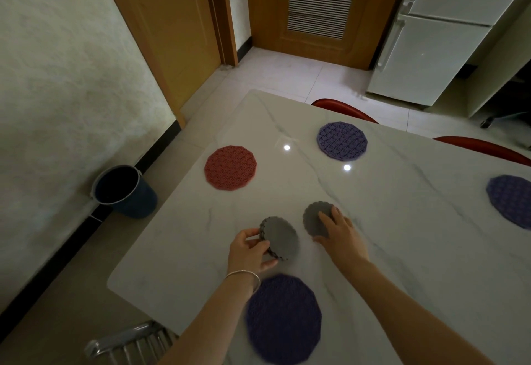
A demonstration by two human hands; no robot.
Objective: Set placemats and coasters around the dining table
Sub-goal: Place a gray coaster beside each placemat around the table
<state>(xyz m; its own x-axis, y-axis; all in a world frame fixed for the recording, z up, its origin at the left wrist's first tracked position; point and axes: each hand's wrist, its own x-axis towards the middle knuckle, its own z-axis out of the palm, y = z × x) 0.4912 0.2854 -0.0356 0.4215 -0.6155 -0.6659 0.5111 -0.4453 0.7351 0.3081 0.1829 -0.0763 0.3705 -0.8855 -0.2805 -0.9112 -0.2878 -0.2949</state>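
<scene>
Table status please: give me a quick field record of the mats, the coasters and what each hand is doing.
placemats laid: red mat, far purple mat, right purple mat, near purple mat
left hand: grips the coaster stack
right hand: fingers straight on the single grey coaster, flat on the table
coasters beside mats: none yet
</scene>
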